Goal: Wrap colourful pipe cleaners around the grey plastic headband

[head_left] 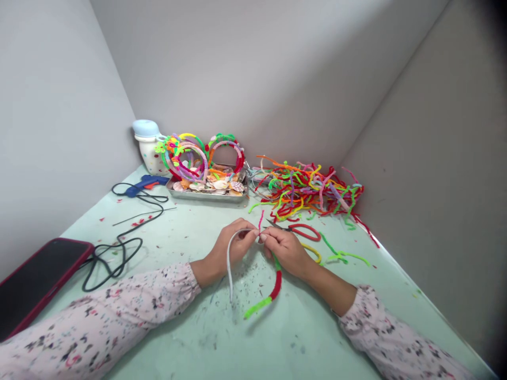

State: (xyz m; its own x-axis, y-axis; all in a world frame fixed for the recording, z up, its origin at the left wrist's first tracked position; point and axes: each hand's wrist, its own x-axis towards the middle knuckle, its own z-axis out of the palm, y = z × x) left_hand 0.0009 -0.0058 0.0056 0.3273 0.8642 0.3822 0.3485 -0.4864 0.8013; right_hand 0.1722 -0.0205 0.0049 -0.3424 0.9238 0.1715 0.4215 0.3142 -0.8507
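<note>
A headband (pixel 276 285) curves between my two hands with both ends pointing towards me. Its left part is bare white; its right part is wrapped in green and red fuzzy pipe cleaner. My left hand (pixel 228 247) is closed on the white side near the top of the curve. My right hand (pixel 290 252) pinches the band close beside it, at the edge of the wrapped part. A short pink pipe cleaner (pixel 261 219) sticks up between the fingertips. Just behind my right hand lie red-handled scissors (pixel 307 232); a yellow loop (pixel 315 253) is partly hidden by that hand.
A heap of coloured pipe cleaners (pixel 304 190) lies back right, with loose green pieces (pixel 340 256) nearer. Finished-looking headbands (pixel 190 158) stand on a metal tray (pixel 206 196) of shells. At left are a white jar (pixel 152 155), blue glue gun (pixel 146 184), black cord (pixel 130 248) and phone (pixel 39 279).
</note>
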